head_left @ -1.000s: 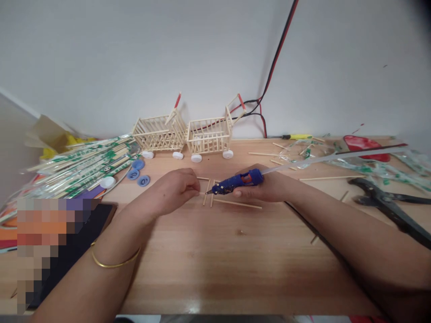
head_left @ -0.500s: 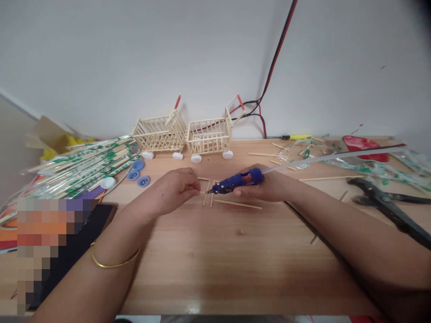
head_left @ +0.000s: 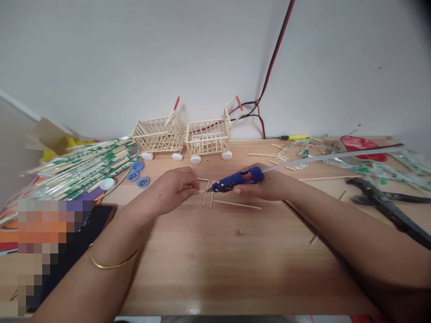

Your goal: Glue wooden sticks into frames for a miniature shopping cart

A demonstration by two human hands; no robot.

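My right hand (head_left: 259, 186) is wrapped round a blue hot glue gun (head_left: 235, 180), with a long whitish glue stick (head_left: 313, 159) sticking out of its back. The gun's nozzle points left, at the end of a thin wooden stick (head_left: 202, 191) pinched in my left hand (head_left: 180, 188). Most of that stick is hidden by the fingers. Under and beside the nozzle, several short wooden sticks (head_left: 205, 197) lie on the table, and a longer stick (head_left: 237, 204) lies below the gun. Two small carts made of wooden sticks (head_left: 158, 134) (head_left: 208, 137) stand behind my hands on white wheels.
Packs of wrapped chopsticks (head_left: 90, 163), blue caps (head_left: 143, 182) and a white cap (head_left: 107, 184) lie on the left, beside a dark tablet-like object (head_left: 77, 251). On the right are black-handled pliers (head_left: 377, 202), plastic wrappers (head_left: 357, 166), a red piece (head_left: 363, 148) and a yellow-handled tool (head_left: 298, 137).
Almost nothing differs. Both hands keep their places, the nozzle staying at the stick's end; the whole view has shifted very slightly.
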